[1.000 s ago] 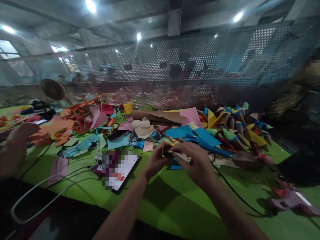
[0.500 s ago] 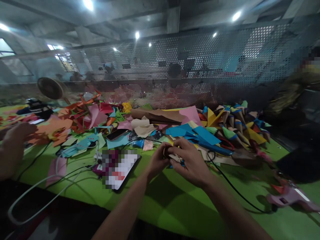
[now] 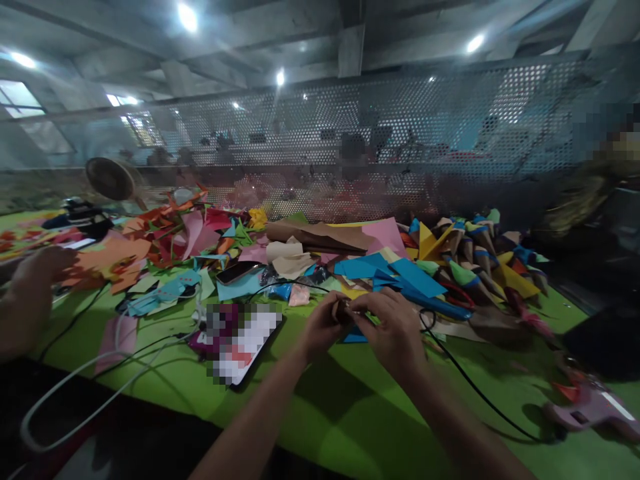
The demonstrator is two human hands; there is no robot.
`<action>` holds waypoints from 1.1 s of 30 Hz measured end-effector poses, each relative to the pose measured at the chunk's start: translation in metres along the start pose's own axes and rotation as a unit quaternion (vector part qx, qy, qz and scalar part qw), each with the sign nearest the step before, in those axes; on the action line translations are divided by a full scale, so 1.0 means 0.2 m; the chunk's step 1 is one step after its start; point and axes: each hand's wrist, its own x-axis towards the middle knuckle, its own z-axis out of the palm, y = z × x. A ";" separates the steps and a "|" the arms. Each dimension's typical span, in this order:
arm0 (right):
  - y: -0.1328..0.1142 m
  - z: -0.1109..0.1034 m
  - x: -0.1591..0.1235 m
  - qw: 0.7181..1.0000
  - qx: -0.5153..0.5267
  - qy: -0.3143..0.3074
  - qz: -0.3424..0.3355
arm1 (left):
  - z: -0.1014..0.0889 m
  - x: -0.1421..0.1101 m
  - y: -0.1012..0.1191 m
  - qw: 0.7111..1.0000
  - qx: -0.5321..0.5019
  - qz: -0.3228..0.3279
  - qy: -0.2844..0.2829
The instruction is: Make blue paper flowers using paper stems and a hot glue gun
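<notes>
A small brown piece [image 3: 344, 305], which looks like rolled or folded paper, is held above the green tabletop. My left hand [image 3: 324, 325] curls around it from the left. My right hand [image 3: 395, 327] pinches at its right side, thumb and fingers close together; the fingers hide most of the piece. Blue paper pieces [image 3: 423, 280] lie just behind my hands, with a brown sheet roll [image 3: 315, 237] farther back. A phone with a lit screen [image 3: 253, 343] rests left of my left hand.
Another person's hand [image 3: 37, 283] is at the left edge, by orange paper [image 3: 113, 257]. White cable [image 3: 75, 370] loops at the front left. A pink glue gun [image 3: 590, 407] with a black cord lies at right. Paper cones [image 3: 465, 250] pile up behind, before a perforated screen [image 3: 300, 147].
My right hand's fingers have shifted from wrapping over the piece to a pinch at its right side. The whole view has shifted slightly.
</notes>
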 end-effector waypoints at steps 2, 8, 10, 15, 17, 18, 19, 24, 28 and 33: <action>-0.01 0.01 -0.01 1.000 -0.020 -0.012 -0.009 | 0.00 0.00 -0.01 1.000 -0.011 0.009 -0.006; -0.06 0.00 0.00 0.991 -0.025 -0.129 0.007 | -0.02 0.00 -0.01 1.000 -0.011 -0.007 0.003; -0.08 -0.01 0.00 0.986 -0.027 -0.163 0.010 | -0.02 0.00 0.00 1.000 -0.017 -0.019 0.007; -0.11 -0.01 0.01 0.974 -0.050 -0.220 -0.013 | -0.03 -0.01 0.01 1.000 -0.027 -0.015 0.007; -0.11 -0.01 0.01 0.970 -0.065 -0.233 -0.029 | -0.02 -0.01 0.01 1.000 -0.020 0.003 -0.008; -0.11 -0.01 0.01 0.969 -0.069 -0.236 -0.035 | -0.02 -0.01 0.01 1.000 -0.021 0.009 -0.012; -0.11 -0.01 0.02 0.968 -0.069 -0.237 -0.038 | -0.02 -0.01 0.00 1.000 -0.026 0.011 -0.013; -0.07 -0.04 0.03 0.975 -0.056 -0.212 -0.028 | -0.02 0.00 -0.01 0.995 -0.095 -0.013 0.006; -0.06 -0.04 0.03 0.977 -0.079 -0.191 -0.042 | -0.02 0.01 -0.05 0.987 -0.158 -0.033 0.018; -0.08 0.00 0.02 0.970 -0.126 -0.207 -0.026 | -0.03 0.02 -0.12 0.989 -0.139 -0.038 0.025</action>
